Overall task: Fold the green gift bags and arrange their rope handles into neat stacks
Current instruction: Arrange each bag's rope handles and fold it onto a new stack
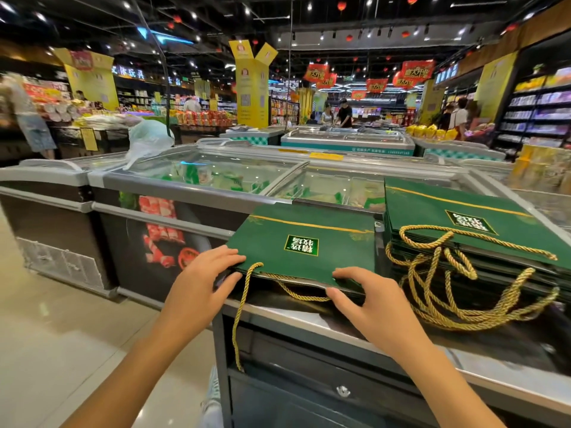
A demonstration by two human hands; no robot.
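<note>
At the near edge of the tabletop [309,324], the left hand [207,273] pinches the flat green bag [309,239] by its left corner and the right hand [367,301] grips its near side (fingers on top, thumb under). One gold rope [238,319] hangs off the edge. Toward the right edge sits a stack of bags [432,208], tangled ropes [448,304] in front.

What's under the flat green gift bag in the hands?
A gold rope handle loops out beneath the green paper gift bag's near edge, over the steel counter. Anything further under is covered.
</note>
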